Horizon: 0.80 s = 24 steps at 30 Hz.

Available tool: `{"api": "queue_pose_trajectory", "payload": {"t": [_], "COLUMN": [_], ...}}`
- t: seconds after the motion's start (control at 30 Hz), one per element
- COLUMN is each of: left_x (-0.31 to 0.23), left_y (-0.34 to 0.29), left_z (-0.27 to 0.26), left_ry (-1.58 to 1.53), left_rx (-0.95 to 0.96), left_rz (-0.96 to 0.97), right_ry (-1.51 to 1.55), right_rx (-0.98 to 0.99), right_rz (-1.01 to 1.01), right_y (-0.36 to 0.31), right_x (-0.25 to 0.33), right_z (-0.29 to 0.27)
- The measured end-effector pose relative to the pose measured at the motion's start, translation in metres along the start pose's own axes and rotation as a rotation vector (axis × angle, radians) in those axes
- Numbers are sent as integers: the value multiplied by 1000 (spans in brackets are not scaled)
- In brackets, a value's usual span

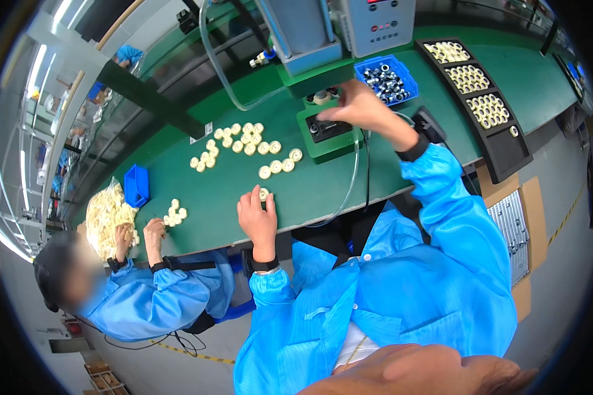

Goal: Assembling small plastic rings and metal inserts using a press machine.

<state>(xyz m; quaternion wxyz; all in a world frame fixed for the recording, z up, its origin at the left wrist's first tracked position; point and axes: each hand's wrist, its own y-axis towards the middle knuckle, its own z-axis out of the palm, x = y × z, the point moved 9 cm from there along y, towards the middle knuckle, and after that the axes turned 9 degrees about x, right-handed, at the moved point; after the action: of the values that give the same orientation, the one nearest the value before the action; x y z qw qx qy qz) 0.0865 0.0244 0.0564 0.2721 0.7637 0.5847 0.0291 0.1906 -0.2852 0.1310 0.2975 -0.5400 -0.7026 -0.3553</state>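
Observation:
My left hand [257, 220] is low over the green bench, its thumb and forefinger closed about a small cream ring-shaped part [263, 195]. My right hand [367, 108] reaches to the press, thumb and forefinger apart above the green fixture [328, 135] with its black top plate. Just past those fingers, a cream round piece [321, 97] shows under the press head [317, 78]; I see no clear contact with it. The other fingers of that hand are partly hidden. Several loose cream round parts [247, 138] lie left of the fixture.
A blue bin [410, 92] of metal fittings stands right of the press. Further right lies a black tray [504, 153] holding rows of cream rings. At left, a co-worker's hands [154, 237] are beside a bag of cream parts [105, 214] and a small blue box [136, 186]. An air hose [227, 92] loops across.

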Motion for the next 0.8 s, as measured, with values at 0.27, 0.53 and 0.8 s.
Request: {"api": "queue_pose_trajectory", "payload": {"t": [0.27,0.53,0.8], "left_x": [21,-26,-79], "left_y": [3,48,111], "left_z": [3,-3,45], "left_ry": [-227,-443,-560], "left_rx": [103,182,242], "left_rz": [-76,1,114], "right_ry": [61,-380,-747], "right_rx": [-174,-624,-565], "right_rz": [-118,344,642], "right_y": [-17,-238,-324], "right_x": [-21,-135,-218], "right_z": [-1,-239,-286]}}
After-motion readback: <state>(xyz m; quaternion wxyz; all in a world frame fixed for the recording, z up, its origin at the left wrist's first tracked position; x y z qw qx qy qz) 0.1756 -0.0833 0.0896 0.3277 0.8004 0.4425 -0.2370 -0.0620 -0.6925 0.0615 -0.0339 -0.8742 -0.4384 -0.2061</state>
